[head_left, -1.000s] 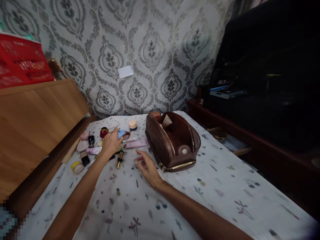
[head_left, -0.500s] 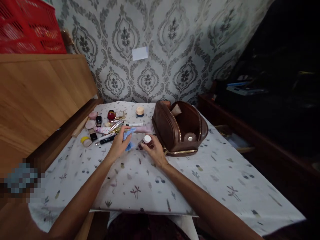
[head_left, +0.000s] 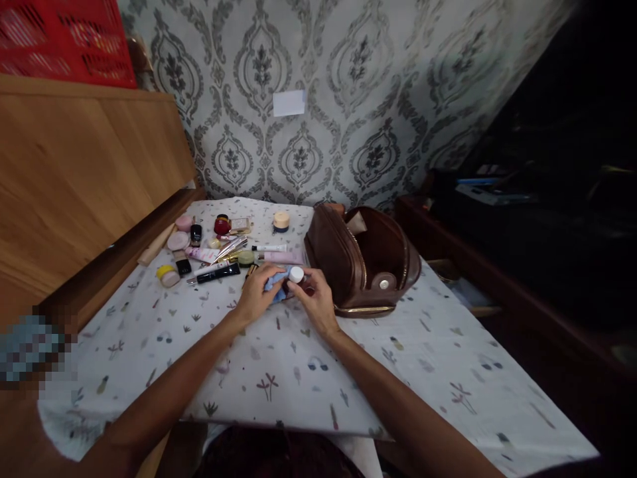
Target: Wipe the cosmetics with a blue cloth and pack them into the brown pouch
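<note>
My right hand (head_left: 318,299) is closed around a small dark bottle with a white cap (head_left: 297,274). Pinched in my left hand (head_left: 257,292) is a light blue cloth (head_left: 277,282), which meets the bottle's left side. Both hands are close together just above the table. To their right stands a brown leather cosmetic bag (head_left: 343,259), unzipped at the top, with a pale item showing inside. Left of the hands lie several cosmetics, among them a black tube (head_left: 217,273), a pink tube (head_left: 283,257) and a dark red jar (head_left: 221,224).
The table wears a white patterned cloth (head_left: 318,385). A cream-lidded jar (head_left: 281,221) stands near the back wall. On the left rise a wooden panel (head_left: 94,159) and a red plastic basket (head_left: 64,40). Dark furniture (head_left: 497,279) borders the right side.
My left hand has moved right, bringing the blue cloth against the bottle in my right hand. The view has shifted slightly.
</note>
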A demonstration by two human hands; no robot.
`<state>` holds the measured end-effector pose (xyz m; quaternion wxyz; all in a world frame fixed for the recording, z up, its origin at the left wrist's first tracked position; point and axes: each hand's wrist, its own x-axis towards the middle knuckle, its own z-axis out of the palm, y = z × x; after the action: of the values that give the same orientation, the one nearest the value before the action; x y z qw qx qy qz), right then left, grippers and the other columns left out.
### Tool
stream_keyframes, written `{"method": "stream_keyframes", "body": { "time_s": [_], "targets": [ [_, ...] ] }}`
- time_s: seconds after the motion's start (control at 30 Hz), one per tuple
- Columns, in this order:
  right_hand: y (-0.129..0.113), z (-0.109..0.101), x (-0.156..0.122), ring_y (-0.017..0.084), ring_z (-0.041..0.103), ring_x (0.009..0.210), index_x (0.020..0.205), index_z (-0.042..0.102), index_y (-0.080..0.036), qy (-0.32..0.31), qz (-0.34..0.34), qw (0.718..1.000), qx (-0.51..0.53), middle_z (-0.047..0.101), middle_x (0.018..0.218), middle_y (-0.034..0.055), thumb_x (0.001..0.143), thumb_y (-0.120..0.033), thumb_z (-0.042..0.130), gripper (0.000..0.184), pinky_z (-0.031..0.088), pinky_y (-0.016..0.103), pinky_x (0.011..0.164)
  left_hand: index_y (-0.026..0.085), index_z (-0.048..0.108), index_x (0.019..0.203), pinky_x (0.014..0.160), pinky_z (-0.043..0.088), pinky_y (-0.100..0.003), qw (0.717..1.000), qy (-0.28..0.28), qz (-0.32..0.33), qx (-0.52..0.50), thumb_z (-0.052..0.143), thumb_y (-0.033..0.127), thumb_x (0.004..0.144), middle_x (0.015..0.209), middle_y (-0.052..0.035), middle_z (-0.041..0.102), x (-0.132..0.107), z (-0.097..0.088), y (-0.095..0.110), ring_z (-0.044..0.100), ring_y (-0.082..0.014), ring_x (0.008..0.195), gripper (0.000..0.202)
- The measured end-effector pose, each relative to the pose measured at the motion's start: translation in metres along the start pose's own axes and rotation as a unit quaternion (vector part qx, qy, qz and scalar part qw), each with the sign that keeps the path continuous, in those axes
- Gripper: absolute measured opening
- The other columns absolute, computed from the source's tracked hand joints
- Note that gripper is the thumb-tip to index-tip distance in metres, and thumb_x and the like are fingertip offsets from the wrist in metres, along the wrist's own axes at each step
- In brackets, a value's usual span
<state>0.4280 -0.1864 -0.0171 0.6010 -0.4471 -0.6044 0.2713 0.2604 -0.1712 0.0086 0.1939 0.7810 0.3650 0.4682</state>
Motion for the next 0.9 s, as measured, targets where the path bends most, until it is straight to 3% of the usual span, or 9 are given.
{"method": "stream_keyframes", "body": {
  "time_s": [0.27,0.47,0.63,0.7,0.8,0.9],
  "targets": [
    [-0.009,0.0,-0.002,0.013,0.05,0.063,0.087,0.066,-0.02,0.013,-0.026,0.999,-0.046,0.053,0.081,-0.0002,0.082,-0.037,0.071,0.018,0.045,0.026,0.057,0.018,0.071,0.102,0.083,0.05,-0.032,0.999,-0.018,0.007,-0.048,0.058,0.023,0.091,0.094,-0.0056,0.068,-0.007,-0.007,0.0,0.064,-0.0199,0.089,0.018],
    [-0.014,-0.005,-0.012,0.016,0.059,0.078,0.102,0.066,-0.022,-0.012,-0.028,0.998,-0.049,0.058,0.097,0.0047,0.087,-0.033,0.066,0.019,0.054,0.028,0.065,0.019,0.073,0.098,0.082,0.051,-0.029,0.986,-0.13,-0.014,0.106,0.054,0.016,0.089,0.093,-0.0047,0.066,-0.011,-0.013,-0.01,0.064,-0.0185,0.09,0.02],
    [-0.01,-0.014,-0.023,0.019,0.062,0.09,0.112,0.062,-0.024,-0.032,-0.019,0.999,-0.036,0.061,0.105,0.0065,0.089,-0.033,0.066,0.025,0.057,0.033,0.076,0.022,0.073,0.092,0.076,0.052,-0.031,0.969,-0.164,-0.041,0.182,0.06,0.011,0.08,0.091,-0.0044,0.065,-0.016,-0.014,-0.022,0.064,-0.0219,0.089,0.021],
    [-0.009,-0.016,-0.026,0.02,0.063,0.094,0.112,0.062,-0.024,-0.034,-0.012,0.999,-0.021,0.061,0.106,0.0066,0.09,-0.033,0.066,0.024,0.057,0.034,0.078,0.021,0.073,0.09,0.075,0.053,-0.032,0.963,-0.166,-0.051,0.207,0.061,0.01,0.078,0.092,-0.0058,0.064,-0.017,-0.014,-0.022,0.063,-0.0238,0.091,0.02],
    [-0.01,-0.016,-0.028,0.021,0.062,0.1,0.112,0.063,-0.026,-0.049,-0.022,0.999,-0.007,0.059,0.111,0.0071,0.09,-0.034,0.067,0.024,0.057,0.034,0.08,0.021,0.071,0.101,0.079,0.054,-0.035,0.96,-0.147,-0.062,0.228,0.057,0.013,0.083,0.101,-0.0075,0.064,-0.017,-0.016,-0.016,0.062,-0.0246,0.097,0.024],
    [-0.011,-0.016,-0.027,0.023,0.059,0.109,0.111,0.065,-0.026,-0.073,-0.045,0.996,-0.009,0.055,0.117,0.0088,0.089,-0.034,0.068,0.024,0.058,0.035,0.083,0.02,0.067,0.117,0.09,0.052,-0.037,0.977,-0.092,-0.013,0.193,0.052,0.015,0.087,0.111,-0.0085,0.061,-0.016,-0.018,-0.006,0.06,-0.0241,0.105,0.034]
  ]
}}
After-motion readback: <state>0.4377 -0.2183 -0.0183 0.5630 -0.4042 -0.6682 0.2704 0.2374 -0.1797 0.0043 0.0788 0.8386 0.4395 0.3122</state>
